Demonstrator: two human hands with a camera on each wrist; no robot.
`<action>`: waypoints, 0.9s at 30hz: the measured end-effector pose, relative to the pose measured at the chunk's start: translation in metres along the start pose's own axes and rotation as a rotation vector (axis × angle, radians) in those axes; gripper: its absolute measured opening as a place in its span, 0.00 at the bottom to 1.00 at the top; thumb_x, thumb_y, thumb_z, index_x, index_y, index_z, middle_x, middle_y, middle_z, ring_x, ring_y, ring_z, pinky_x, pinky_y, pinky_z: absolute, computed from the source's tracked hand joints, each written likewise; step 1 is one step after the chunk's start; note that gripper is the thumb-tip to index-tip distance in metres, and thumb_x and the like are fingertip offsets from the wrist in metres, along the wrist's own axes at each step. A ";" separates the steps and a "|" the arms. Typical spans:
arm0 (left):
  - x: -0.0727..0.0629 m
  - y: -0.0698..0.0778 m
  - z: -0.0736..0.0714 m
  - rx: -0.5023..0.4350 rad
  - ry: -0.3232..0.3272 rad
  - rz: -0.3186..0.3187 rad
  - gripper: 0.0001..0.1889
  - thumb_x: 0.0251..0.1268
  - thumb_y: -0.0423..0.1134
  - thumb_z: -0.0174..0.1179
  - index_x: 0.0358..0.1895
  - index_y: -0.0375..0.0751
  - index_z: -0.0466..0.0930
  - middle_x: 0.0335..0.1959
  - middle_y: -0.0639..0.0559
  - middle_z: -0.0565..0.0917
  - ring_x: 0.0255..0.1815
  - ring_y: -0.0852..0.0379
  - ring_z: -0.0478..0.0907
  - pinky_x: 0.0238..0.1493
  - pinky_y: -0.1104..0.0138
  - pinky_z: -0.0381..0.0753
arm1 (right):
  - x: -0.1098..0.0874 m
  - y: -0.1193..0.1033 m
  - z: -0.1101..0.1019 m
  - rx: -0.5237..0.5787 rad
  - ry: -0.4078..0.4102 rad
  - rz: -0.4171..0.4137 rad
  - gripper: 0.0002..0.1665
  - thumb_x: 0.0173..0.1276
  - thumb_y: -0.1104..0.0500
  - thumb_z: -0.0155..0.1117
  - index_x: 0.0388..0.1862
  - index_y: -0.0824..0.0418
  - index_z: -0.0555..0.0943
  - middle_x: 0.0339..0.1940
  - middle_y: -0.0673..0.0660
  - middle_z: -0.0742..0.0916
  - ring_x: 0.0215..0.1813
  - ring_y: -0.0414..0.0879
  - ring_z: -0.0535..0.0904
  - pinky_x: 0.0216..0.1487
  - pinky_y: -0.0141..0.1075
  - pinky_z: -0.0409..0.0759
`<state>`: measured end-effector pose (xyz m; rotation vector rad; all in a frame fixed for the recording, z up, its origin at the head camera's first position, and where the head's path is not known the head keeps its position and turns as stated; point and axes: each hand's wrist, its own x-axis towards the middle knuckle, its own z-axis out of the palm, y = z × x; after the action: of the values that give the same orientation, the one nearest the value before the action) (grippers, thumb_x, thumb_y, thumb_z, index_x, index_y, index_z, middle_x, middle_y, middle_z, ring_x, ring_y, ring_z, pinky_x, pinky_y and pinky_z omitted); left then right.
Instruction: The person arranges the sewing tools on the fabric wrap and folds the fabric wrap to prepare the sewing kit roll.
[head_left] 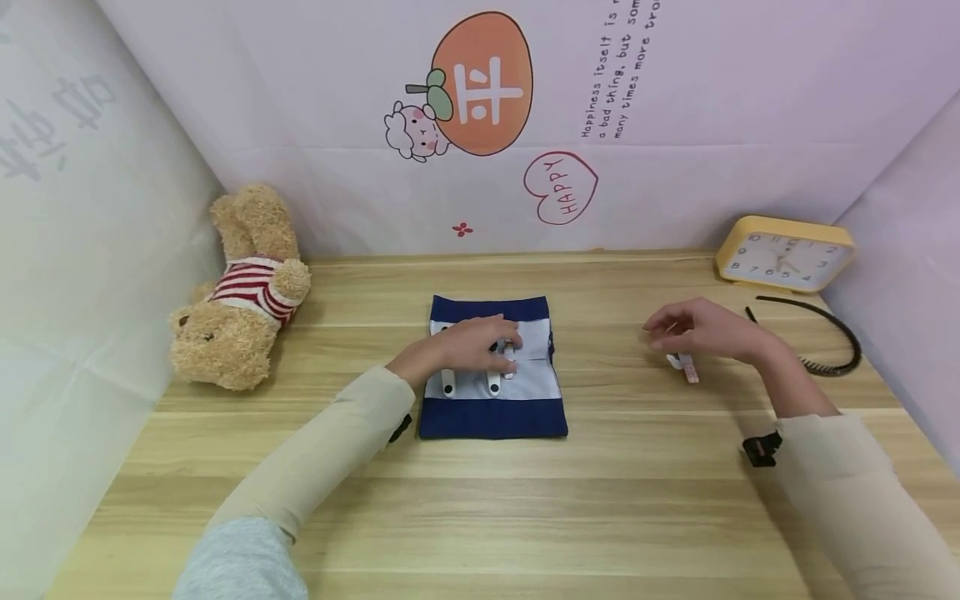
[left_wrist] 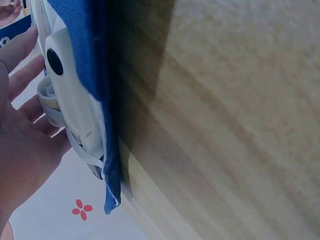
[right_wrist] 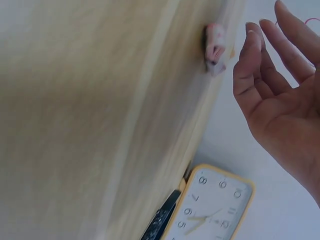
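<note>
A navy pouch with a pale grey lining [head_left: 492, 418] lies unfolded on the table. Slim white tools with black dots [head_left: 448, 382] sit in it, one of them a white handle [left_wrist: 75, 95] under an elastic strap in the left wrist view. My left hand [head_left: 472, 343] is over the pouch, thumb and fingers spread around a small pale piece [head_left: 509, 360]; a short pale roll [left_wrist: 49, 95] shows by the fingers. To the right, my right hand [head_left: 705, 327] hovers with loosely bent fingers, holding nothing. Just below it lies a small pink-and-white object [head_left: 689, 369].
A teddy bear [head_left: 238, 308] in a striped shirt lies at the left. A yellow-framed clock [head_left: 785, 254] stands at the back right, with a black headband [head_left: 846, 333] in front of it. A printed white cloth [head_left: 337, 200] hangs behind the table.
</note>
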<state>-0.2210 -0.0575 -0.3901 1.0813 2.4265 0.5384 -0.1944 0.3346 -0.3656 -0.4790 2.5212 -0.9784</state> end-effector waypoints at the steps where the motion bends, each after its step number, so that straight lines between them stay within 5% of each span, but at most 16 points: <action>1: 0.000 0.000 0.000 -0.001 -0.002 -0.001 0.22 0.73 0.48 0.63 0.65 0.45 0.79 0.78 0.45 0.63 0.82 0.43 0.47 0.78 0.49 0.49 | -0.002 0.002 0.000 -0.007 0.000 0.009 0.22 0.70 0.57 0.71 0.58 0.66 0.82 0.50 0.57 0.87 0.45 0.47 0.81 0.42 0.36 0.80; 14: -0.001 0.002 0.000 -0.006 0.003 -0.003 0.16 0.73 0.47 0.63 0.59 0.46 0.82 0.79 0.44 0.62 0.81 0.40 0.47 0.78 0.48 0.51 | -0.006 0.015 -0.004 -0.017 -0.114 0.073 0.22 0.64 0.64 0.74 0.55 0.70 0.81 0.41 0.57 0.85 0.42 0.48 0.79 0.42 0.36 0.79; 27: 0.000 0.002 0.001 -0.006 -0.001 -0.016 0.16 0.74 0.47 0.63 0.58 0.47 0.82 0.79 0.45 0.62 0.82 0.41 0.46 0.78 0.47 0.50 | 0.001 0.015 0.002 -0.052 -0.104 0.063 0.12 0.66 0.66 0.70 0.47 0.68 0.81 0.36 0.55 0.82 0.38 0.47 0.77 0.38 0.36 0.77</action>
<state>-0.2194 -0.0560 -0.3898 1.0582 2.4292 0.5394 -0.1967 0.3431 -0.3774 -0.4509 2.4574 -0.8449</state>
